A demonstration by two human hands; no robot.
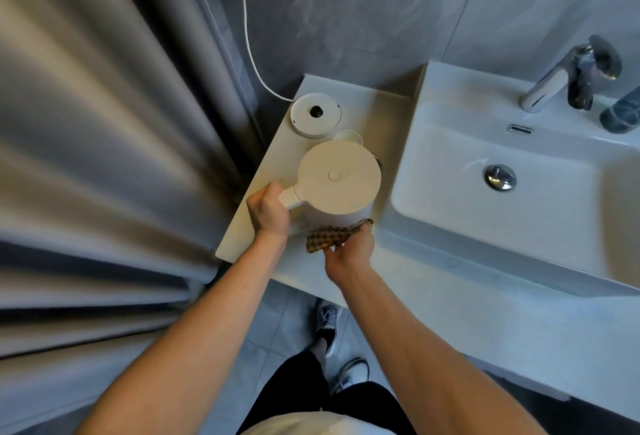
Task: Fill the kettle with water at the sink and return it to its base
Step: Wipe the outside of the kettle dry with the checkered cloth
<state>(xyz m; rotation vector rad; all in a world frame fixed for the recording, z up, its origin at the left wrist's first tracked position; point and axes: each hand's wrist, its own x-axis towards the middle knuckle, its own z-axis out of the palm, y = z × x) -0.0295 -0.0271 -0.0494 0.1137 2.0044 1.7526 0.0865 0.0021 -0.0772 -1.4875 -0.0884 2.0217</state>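
- Head view: my left hand (268, 211) was wrapped around the handle of the white kettle (337, 180), fingers curled tight on it, with the handle pointing toward eight o'clock.
- The kettle had its lid down and sat over the pale table (377, 116); I could not tell whether its bottom touched the surface or hung just above it.
- The round white base (316, 115) lay bare at eleven o'clock from the kettle, just beside it, with its dark centre pin showing and a white cord (246, 36) running up the wall toward twelve o'clock.
- My right hand (349, 251) pinched a brown checked cloth (332, 235), which was pressed against the kettle's lower side at five o'clock.
- The white sink (433, 192) lay at three o'clock from the kettle, with its chrome drain plug (500, 176) in the middle of the basin.
- The chrome tap (568, 80) stood at the sink's far edge, toward one o'clock.
- A dark bottle-like thing (620, 112) lay beside the tap; it was too blurred to name.
- A grey curtain (97, 157) hung at nine o'clock, along the table's left edge.
- My shoes (327, 325) stood on the tiled floor below the table's near edge.
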